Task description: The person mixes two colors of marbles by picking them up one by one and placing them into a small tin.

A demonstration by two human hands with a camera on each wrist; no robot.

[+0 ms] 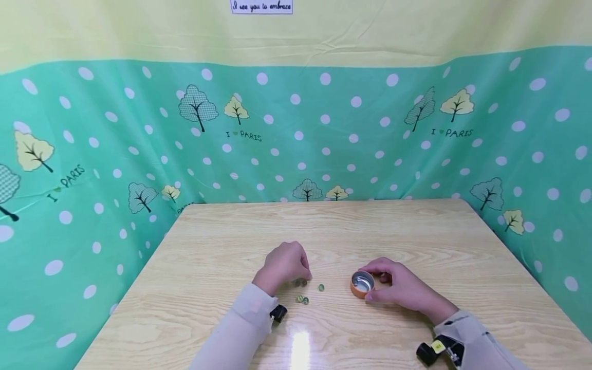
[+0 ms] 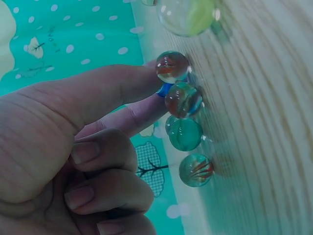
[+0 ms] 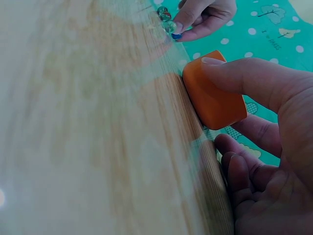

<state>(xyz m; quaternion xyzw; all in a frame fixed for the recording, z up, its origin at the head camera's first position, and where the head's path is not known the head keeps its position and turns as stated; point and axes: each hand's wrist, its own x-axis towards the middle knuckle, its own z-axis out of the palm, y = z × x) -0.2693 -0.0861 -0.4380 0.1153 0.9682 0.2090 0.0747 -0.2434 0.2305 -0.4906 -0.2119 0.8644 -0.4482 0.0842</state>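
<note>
You're pinching blue marble (image 3: 176,36) w/ L hand (image 1: 284,264), gripping orange cup (image 1: 357,293) w/ R hand (image 1: 402,288) on tbl (image 1: 347,231). Other marbles (image 1: 321,288) are lying loose outside, L of cup; cup contents unclear.

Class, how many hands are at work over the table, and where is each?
2: the left hand pinches a blue marble; the right hand grips the orange container. None seems hidden.
</note>
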